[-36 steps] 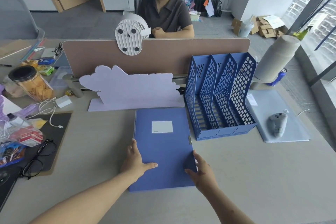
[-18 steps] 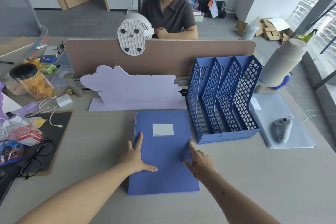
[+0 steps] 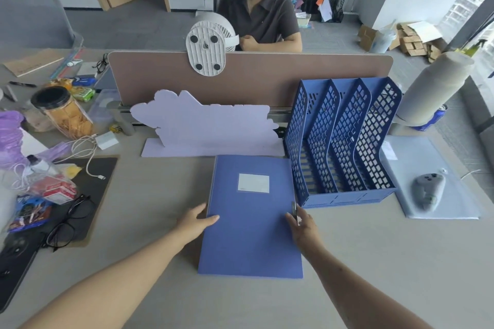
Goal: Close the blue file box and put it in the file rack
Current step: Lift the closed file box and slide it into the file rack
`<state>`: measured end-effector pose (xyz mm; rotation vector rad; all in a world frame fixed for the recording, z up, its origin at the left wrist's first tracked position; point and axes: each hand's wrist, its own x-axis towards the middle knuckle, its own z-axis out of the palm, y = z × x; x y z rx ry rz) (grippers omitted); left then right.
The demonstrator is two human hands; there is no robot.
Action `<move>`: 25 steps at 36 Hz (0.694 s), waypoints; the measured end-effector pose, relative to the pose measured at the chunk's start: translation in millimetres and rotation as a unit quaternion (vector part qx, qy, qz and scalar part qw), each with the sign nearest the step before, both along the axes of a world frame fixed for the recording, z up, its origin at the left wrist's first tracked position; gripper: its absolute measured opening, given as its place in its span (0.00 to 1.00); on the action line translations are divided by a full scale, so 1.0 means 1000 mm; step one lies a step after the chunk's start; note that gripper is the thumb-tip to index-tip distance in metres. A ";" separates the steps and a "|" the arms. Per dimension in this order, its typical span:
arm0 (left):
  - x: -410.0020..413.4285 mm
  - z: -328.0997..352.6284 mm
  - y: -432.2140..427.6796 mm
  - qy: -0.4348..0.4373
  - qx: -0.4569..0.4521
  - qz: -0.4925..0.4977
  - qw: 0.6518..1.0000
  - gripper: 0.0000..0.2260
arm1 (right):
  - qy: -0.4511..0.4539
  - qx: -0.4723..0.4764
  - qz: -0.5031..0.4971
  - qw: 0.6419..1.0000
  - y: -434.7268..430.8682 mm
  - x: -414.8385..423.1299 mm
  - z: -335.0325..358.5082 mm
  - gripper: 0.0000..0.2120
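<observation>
Hands (image 3: 193, 222) on blue file box (image 3: 251, 222), file rack (image 3: 339, 141) beside.

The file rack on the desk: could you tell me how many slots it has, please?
3, side by side in the file rack: left slot, middle slot, right slot. All look empty; none seems hidden.

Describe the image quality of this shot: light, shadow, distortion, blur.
Head view: soft daylight from the windows at right, no harsh glare; a faint shadow under the left hand beside the blue file box; wide-angle bending curves the divider panel and splays the file rack; the face of the person opposite is blurred.
</observation>
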<state>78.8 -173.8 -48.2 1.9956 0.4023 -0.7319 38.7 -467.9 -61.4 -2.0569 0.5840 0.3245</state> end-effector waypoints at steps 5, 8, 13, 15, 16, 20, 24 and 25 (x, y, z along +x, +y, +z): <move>-0.013 0.002 0.016 0.023 -0.110 0.085 0.990 0.34 | -0.012 0.123 0.006 0.992 0.016 -0.020 0.013 0.15; -0.021 0.009 0.034 0.008 -0.108 0.109 0.988 0.36 | -0.034 0.172 0.025 0.984 0.029 -0.031 0.025 0.13; -0.024 0.036 0.045 -0.028 -0.122 0.121 0.985 0.39 | -0.090 0.210 0.023 0.973 0.041 -0.021 0.053 0.13; -0.019 0.050 0.043 -0.049 -0.136 0.127 0.981 0.40 | -0.119 0.215 0.022 0.969 0.040 -0.014 0.066 0.10; -0.016 0.057 0.042 -0.064 -0.139 0.120 0.981 0.40 | -0.134 0.217 0.017 0.967 0.037 -0.010 0.073 0.09; -0.003 0.089 0.031 -0.123 -0.153 0.076 0.977 0.32 | -0.172 0.226 0.010 0.959 0.018 -0.004 0.116 0.21; 0.015 0.118 0.008 -0.160 -0.171 0.020 0.972 0.32 | -0.231 0.196 0.016 0.953 -0.006 -0.011 0.160 0.18; 0.019 0.124 0.001 -0.168 -0.168 0.003 0.971 0.33 | -0.250 0.184 0.018 0.950 -0.014 -0.013 0.170 0.18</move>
